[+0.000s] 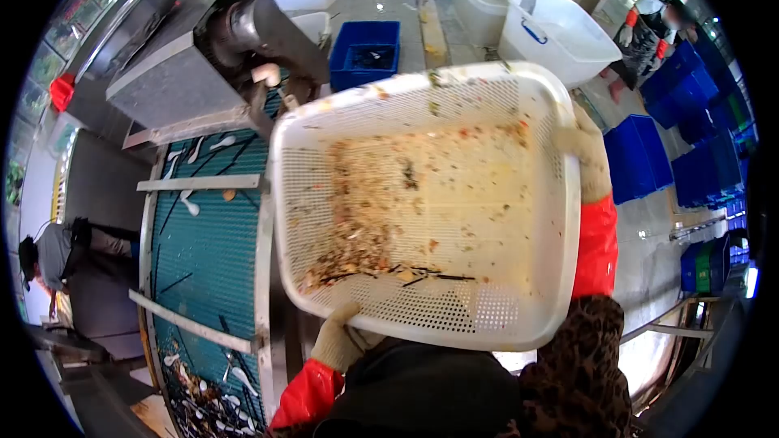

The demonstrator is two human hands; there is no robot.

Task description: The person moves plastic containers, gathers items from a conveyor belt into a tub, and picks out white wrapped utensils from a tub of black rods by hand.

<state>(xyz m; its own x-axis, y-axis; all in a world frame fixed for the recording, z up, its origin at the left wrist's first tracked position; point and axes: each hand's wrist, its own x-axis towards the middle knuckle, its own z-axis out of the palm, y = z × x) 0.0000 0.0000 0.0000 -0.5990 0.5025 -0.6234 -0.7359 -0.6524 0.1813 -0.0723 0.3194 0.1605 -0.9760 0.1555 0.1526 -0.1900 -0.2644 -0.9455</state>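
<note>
A white perforated plastic basket (438,320) is tilted toward me, its inside facing up. Food scraps (353,243) cling to its floor and walls, thickest in the lower left corner. A few thin dark sticks (434,275) lie among them. My left hand (345,341), in a cream glove with a red sleeve, grips the near rim. On the basket's right side, my right hand (591,152), gloved the same way, is closed around the rim; some fingers are hidden behind it.
Left of the basket runs a green conveyor belt (203,247) with white spoons (191,203) and dark sticks; a heap of them lies at its lower end. Beyond stand a metal machine (187,73), white tubs (560,36) and blue crates (639,158). One person (649,32) stands far right, another (61,251) left.
</note>
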